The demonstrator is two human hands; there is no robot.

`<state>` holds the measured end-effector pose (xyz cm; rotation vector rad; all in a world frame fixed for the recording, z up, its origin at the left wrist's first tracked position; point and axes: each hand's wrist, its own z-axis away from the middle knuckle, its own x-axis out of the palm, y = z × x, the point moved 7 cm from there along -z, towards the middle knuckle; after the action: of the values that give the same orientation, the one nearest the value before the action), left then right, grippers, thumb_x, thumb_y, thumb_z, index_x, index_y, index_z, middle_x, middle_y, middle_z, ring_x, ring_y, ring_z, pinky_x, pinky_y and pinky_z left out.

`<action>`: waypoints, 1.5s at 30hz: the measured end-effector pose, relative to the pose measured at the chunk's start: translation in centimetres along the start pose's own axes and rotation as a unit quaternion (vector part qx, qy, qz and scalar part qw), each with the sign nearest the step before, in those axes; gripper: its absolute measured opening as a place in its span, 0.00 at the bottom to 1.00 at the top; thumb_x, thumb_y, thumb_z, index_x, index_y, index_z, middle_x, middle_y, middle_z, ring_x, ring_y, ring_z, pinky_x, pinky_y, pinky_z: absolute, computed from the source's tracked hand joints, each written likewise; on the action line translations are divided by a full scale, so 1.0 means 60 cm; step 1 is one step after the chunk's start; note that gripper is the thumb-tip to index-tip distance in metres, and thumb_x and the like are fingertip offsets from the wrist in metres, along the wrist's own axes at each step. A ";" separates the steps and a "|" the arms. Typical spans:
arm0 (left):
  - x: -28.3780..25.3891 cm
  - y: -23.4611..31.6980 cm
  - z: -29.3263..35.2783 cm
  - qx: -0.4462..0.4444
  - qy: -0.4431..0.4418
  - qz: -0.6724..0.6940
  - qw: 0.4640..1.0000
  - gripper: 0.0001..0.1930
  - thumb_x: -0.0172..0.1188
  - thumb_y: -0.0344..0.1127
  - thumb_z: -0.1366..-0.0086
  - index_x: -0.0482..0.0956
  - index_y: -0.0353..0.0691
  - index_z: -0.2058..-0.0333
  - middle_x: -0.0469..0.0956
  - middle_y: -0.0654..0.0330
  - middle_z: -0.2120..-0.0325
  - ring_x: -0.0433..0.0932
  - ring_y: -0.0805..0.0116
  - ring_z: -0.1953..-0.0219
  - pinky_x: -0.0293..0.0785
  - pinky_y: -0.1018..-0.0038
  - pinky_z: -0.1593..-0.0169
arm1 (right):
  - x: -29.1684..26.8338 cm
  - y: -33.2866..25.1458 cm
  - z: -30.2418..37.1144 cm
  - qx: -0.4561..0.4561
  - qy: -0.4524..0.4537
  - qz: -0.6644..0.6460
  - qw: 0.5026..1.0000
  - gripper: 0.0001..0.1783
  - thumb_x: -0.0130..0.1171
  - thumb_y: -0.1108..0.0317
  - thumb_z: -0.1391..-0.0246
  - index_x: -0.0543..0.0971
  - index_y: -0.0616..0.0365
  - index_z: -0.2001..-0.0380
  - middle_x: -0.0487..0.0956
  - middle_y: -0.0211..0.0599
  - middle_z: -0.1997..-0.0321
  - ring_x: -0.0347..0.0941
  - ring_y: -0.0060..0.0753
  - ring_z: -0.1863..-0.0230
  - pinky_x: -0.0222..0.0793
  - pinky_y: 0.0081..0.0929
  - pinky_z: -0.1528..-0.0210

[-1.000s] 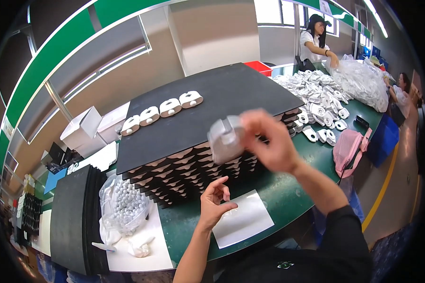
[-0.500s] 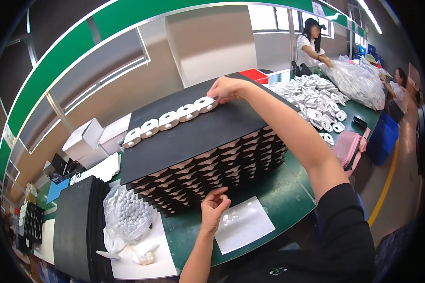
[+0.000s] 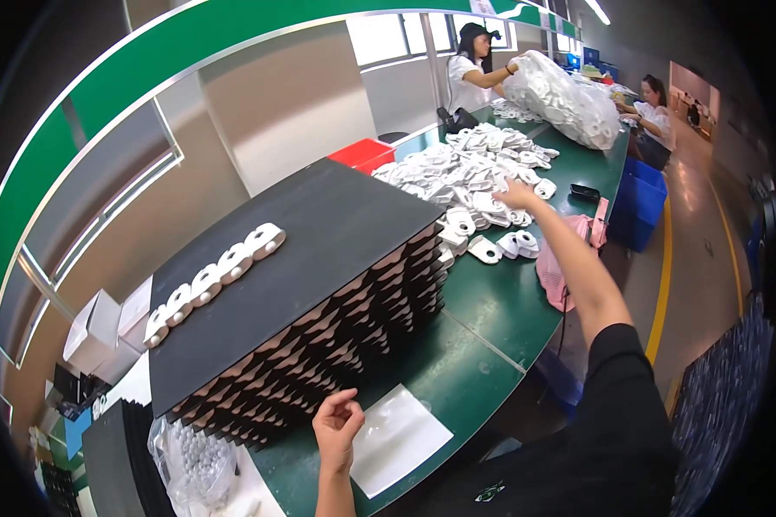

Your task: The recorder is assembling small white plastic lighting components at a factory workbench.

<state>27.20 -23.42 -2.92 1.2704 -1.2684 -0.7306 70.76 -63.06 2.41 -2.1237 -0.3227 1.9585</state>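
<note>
A tall stack of black trays (image 3: 319,345) stands on the green table (image 3: 491,302) and serves as the landmark. On its top sheet, toward the far left edge, lies one row of five white plastic parts (image 3: 211,280), touching one another. To the right of the stack and further back a loose pile of the same white parts (image 3: 470,172) spreads over the table, too many and too overlapped to count.

The right hand (image 3: 517,196) reaches out to the near edge of that pile, fingers spread and laid on the parts; whether it grips one cannot be told. The left hand (image 3: 338,422) hovers just in front of the stack, fingers loosely curled, holding nothing, right beside one white sheet (image 3: 397,439) on the table. Left of the stack's near corner sits one clear bag of small pale pieces (image 3: 194,457), partly cut off.

Two other people work beyond the pile, one handling a big clear bag (image 3: 560,95) of white parts.
</note>
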 end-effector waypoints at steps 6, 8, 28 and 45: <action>-0.002 -0.011 0.003 -0.002 0.000 -0.007 1.000 0.15 0.59 0.27 0.48 0.72 0.33 0.60 0.70 0.61 0.82 0.68 0.75 0.79 0.66 0.82 0.72 | 0.117 0.048 0.060 0.122 0.058 -0.155 0.979 0.46 0.46 0.28 0.62 0.53 0.31 0.40 0.45 0.48 0.34 0.39 0.59 0.35 0.39 0.54 0.39; -0.009 -0.020 0.004 -0.021 0.018 0.014 1.000 0.17 0.58 0.21 0.52 0.72 0.31 0.59 0.71 0.63 0.79 0.68 0.78 0.77 0.65 0.84 0.71 | 0.110 0.019 0.093 0.076 0.129 -0.136 0.979 0.41 0.48 0.31 0.61 0.63 0.37 0.44 0.51 0.45 0.36 0.49 0.53 0.38 0.45 0.50 0.41; -0.019 -0.006 0.004 -0.016 0.009 -0.053 0.998 0.14 0.56 0.26 0.45 0.70 0.32 0.58 0.70 0.63 0.76 0.68 0.75 0.74 0.67 0.80 0.68 | 0.086 -0.104 0.174 -0.183 0.119 -0.186 0.958 0.28 0.56 0.48 0.57 0.72 0.52 0.55 0.72 0.44 0.53 0.69 0.43 0.53 0.64 0.34 0.51; -0.206 0.247 0.185 0.093 0.289 -0.529 0.792 0.05 0.57 0.26 0.47 0.75 0.34 0.70 0.74 0.58 0.76 0.72 0.72 0.73 0.66 0.79 0.71 | 0.074 -0.022 -0.027 -0.025 0.350 -0.174 0.920 0.15 0.51 0.56 0.54 0.75 0.59 0.79 0.75 0.47 0.78 0.72 0.47 0.74 0.63 0.41 0.72</action>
<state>10.50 -11.61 5.87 2.1765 -0.0178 -0.8619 72.70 -60.43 -1.24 -2.4171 -0.5555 0.9238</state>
